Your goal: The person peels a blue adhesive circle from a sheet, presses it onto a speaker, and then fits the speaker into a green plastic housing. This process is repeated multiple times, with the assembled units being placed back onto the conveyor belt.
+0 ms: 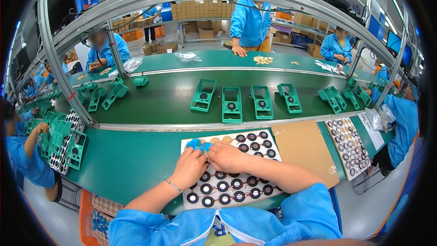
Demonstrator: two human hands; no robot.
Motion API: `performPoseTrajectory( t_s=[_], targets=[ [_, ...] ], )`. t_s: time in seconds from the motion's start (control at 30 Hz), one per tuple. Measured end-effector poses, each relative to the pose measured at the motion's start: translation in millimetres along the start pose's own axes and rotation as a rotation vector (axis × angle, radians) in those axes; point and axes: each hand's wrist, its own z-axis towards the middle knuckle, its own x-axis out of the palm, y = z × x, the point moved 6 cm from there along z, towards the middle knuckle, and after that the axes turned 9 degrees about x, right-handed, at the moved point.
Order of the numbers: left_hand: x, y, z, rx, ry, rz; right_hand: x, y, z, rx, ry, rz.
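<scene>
My left hand [190, 166], with a bracelet at the wrist, is closed with its fingertips on a small bright blue piece [195, 144], thin and soft-looking; its exact kind is unclear. Fingers bent and close together, my right hand [226, 156] meets it at the blue piece's right end. Both hands are over the far left part of a white foam tray [186, 202]. Rows of round black speakers [222, 186] with red wires fill much of that tray. Several tan discs [227, 139] show at its far edge. My hands hide the middle rows.
Brown cardboard [302, 148] lies right of the tray, then another speaker tray [348, 150]. Green plastic housings [231, 105] rest on the belt [168, 102] beyond a metal rail. An orange crate [86, 218] is below left. Co-workers sit at both sides; one person [250, 25] stands opposite.
</scene>
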Motion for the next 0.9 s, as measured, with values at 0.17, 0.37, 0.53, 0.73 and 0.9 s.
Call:
performPoseTrajectory(
  t_s=[0.17,0.37,0.53,0.73,0.9],
  targets=[
    [-2,7,0,-0.058,-0.046,-0.248,-20,-22,6,0.31,-0.056,0.588],
    [-1,10,2,-0.327,-0.144,-0.657,-9,-34,-4,0.507,-0.044,0.893],
    [12,19,-2,-0.381,-0.075,-0.77,0,-36,-5,0.486,0.011,1.272],
    [1,15,0,-0.327,-0.158,-0.758,3,-21,-8,0.571,0.177,1.418],
    [8,23,-8,-0.384,-0.171,-0.898,-6,-27,-8,0.641,0.246,1.401]
  ],
)
